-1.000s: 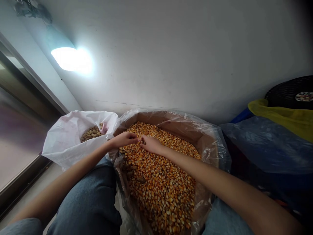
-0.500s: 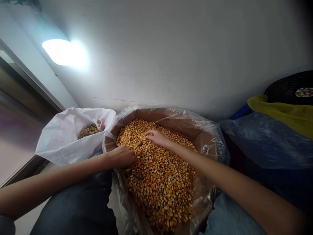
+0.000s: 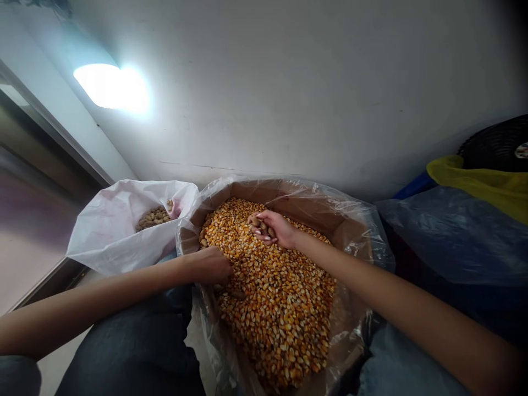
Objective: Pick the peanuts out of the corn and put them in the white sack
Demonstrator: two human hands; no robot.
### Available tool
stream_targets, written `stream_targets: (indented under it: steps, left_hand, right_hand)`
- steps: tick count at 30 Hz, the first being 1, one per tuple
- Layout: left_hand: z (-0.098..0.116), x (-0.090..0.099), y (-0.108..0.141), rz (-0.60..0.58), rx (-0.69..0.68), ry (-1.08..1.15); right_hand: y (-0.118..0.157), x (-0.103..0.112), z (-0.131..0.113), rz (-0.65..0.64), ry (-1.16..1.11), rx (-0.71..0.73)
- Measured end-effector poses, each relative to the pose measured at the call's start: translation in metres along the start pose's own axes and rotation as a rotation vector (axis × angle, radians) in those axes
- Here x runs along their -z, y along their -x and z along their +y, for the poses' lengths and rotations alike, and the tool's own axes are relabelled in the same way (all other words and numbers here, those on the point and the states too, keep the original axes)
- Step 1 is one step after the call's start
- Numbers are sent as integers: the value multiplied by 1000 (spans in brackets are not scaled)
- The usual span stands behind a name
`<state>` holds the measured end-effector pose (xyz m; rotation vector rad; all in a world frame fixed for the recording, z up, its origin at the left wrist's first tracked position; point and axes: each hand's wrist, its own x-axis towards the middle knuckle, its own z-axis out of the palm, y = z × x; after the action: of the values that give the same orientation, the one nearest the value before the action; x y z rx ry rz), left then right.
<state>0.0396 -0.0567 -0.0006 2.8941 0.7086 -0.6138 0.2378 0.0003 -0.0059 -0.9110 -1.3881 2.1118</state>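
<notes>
Corn kernels (image 3: pixel 280 308) fill much of a cardboard box (image 3: pixel 346 234) lined with clear plastic. Over their far part, my right hand (image 3: pixel 280 228) is turned palm up, its fingers curled around several peanuts (image 3: pixel 260 224) in their shells. My left hand (image 3: pixel 212 265) is closed at the box's left side, low over the corn; whatever its fingers hold is hidden from me. Just below that hand, a few dark peanuts (image 3: pixel 236 295) lie on the kernels.
A white sack (image 3: pixel 107 231) with more peanuts (image 3: pixel 152 218) inside stands left of the box. To the right are a clear plastic bag (image 3: pixel 445 231), yellow mesh (image 3: pixel 474 179) and a black fan-like object (image 3: pixel 499 143). A wall (image 3: pixel 289 99) rises behind; a bright lamp (image 3: pixel 107 85) shines at upper left.
My right hand has turned from palm down on the corn to palm up, with peanuts now showing in it. My left hand has barely moved. The view has shifted slightly.
</notes>
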Motion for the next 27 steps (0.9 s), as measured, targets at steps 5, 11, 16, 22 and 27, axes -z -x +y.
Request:
stream_targets:
  steps: [5, 11, 16, 22, 27]
  left_hand:
    - [-17, 13, 9, 17, 77, 694]
    - [-31, 13, 19, 106, 198, 1786]
    - [-29, 20, 19, 220, 363, 1974]
    - [-32, 14, 14, 220, 325, 1616]
    - [-27, 14, 19, 103, 217, 584]
  right_hand:
    - [16, -8, 7, 28, 31, -82]
    - [31, -59, 35, -48, 957, 35]
    - [37, -87, 52, -96, 1477, 62]
    - [27, -67, 39, -43, 378, -177]
    - [31, -52, 30, -49, -358, -282]
